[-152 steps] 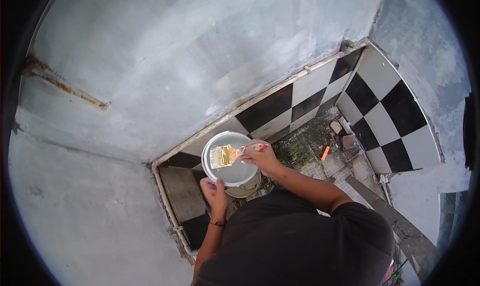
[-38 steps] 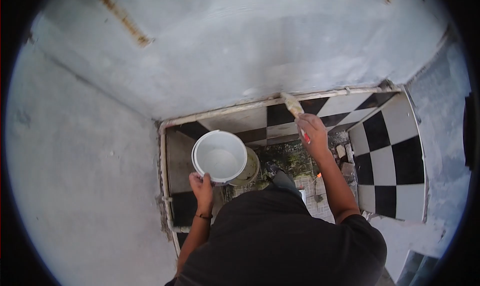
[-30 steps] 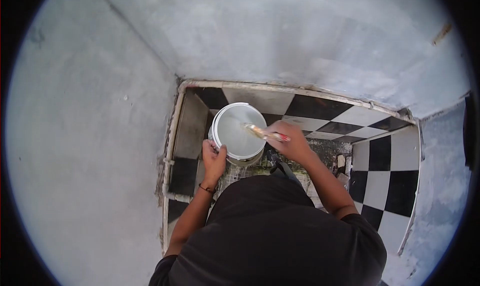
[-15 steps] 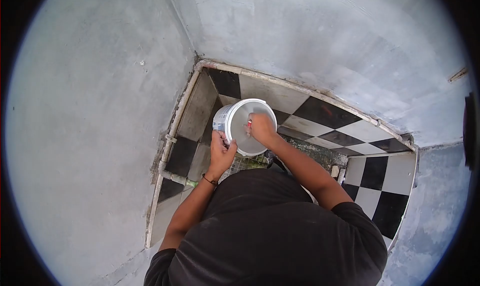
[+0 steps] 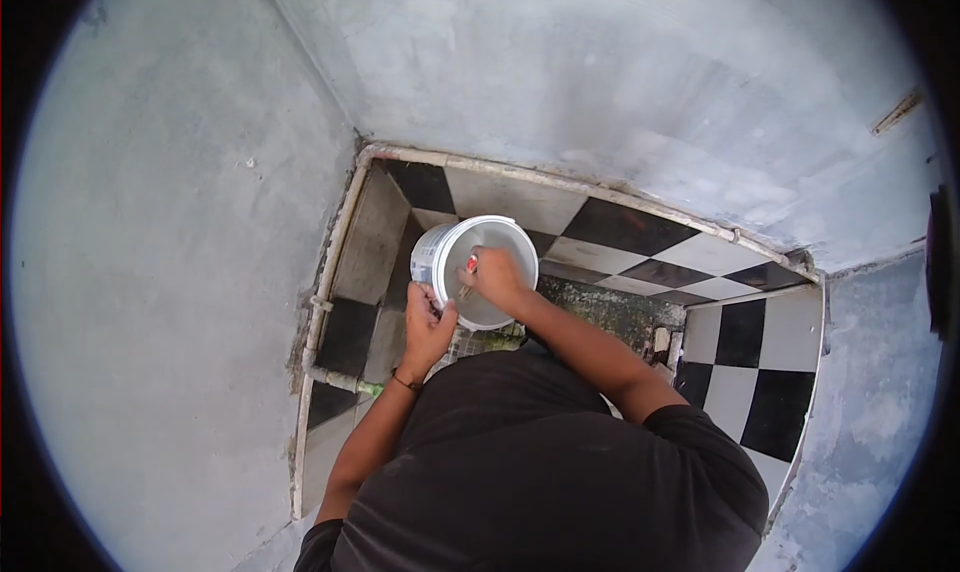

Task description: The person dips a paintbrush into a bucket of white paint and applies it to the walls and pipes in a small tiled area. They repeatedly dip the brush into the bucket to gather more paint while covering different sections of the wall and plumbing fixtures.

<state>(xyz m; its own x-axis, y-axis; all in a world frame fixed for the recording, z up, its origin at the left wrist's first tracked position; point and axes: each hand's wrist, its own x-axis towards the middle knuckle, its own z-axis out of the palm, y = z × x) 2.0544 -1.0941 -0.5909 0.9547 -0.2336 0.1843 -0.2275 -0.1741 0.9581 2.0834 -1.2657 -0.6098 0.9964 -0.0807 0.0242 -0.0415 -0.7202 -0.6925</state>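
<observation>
A white plastic bucket (image 5: 425, 259) is tilted toward me in front of my body, its mouth facing up and its inside greyish white. My left hand (image 5: 427, 327) is closed on the near left side of its rim, thumb over the edge. Inside the mouth, my right hand (image 5: 497, 277) grips a small red-handled paintbrush (image 5: 472, 263). The brush's pale lower end points down into the bucket; most of the handle is hidden by my fingers.
Bare grey plastered walls (image 5: 180, 252) meet in a corner ahead. A pale pipe (image 5: 520, 164) runs along the top of black and white tiles (image 5: 625, 225). Below lies a stained, mossy floor (image 5: 610, 310). A dark object (image 5: 938, 262) shows at the right edge.
My view has shifted, so bucket and hands sit slightly lower and further left. The right hand with the paintbrush has moved toward the left side of the bucket's inside. The left hand keeps its hold.
</observation>
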